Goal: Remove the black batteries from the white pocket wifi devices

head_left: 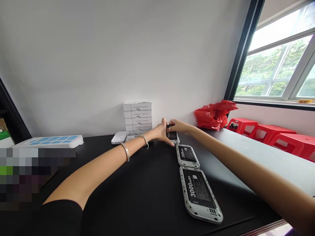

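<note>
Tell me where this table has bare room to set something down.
The widest bare patch of black table lies between the left forearm and the row of 3000mAh devices. Another lies beyond the right forearm, toward the red stools. The back is crowded: left hand, right hand, stacked boxes.

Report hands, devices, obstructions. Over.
Left hand and right hand at farthest device, grip unclear. Middle device, nearest device lie 3000mAh label up. Stacked boxes left of hands, not blocking.

A black table (135, 196) carries stacked white boxes (139, 116), a red bag (213, 115), three devices (200, 193) — the farthest seemingly flat
</note>
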Available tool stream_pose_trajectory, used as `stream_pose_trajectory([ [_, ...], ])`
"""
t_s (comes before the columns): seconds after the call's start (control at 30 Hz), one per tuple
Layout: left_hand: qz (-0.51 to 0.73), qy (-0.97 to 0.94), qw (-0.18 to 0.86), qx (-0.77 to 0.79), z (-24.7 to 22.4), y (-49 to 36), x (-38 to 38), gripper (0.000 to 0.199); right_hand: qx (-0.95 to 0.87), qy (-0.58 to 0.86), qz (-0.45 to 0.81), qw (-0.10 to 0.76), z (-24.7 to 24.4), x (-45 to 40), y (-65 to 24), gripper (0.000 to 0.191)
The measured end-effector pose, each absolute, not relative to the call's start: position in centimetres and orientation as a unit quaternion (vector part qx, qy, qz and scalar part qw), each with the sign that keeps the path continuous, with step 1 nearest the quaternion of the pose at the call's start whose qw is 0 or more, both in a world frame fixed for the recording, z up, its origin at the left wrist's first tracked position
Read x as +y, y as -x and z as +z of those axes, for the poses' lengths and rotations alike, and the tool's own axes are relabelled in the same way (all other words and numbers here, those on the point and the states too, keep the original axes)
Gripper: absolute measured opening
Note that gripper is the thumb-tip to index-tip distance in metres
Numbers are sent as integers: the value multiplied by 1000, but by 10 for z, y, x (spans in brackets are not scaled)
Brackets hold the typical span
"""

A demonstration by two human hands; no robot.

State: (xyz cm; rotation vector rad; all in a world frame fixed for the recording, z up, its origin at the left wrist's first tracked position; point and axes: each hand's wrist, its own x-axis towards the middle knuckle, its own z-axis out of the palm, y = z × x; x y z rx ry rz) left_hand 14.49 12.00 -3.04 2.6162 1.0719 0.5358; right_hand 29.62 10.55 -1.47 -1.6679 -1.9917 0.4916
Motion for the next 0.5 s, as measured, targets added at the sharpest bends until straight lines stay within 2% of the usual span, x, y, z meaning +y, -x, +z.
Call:
stream_pose_trajectory([
  [0.13,230,-897,82,368,-12,-127,101,96,-744,530,259,315,15,80,-297,43],
  [0.27,231,-884,67,400,2,-83,77,97,-718,476,328,388,29,73,-295,43],
  [0.33,201,-873,85,436,5,-54,67,98,-704,477,360,383,24,80,-290,42],
  [0.5,158,-827,157,516,4,-1,61,94,-696,520,404,287,-7,104,-260,39],
])
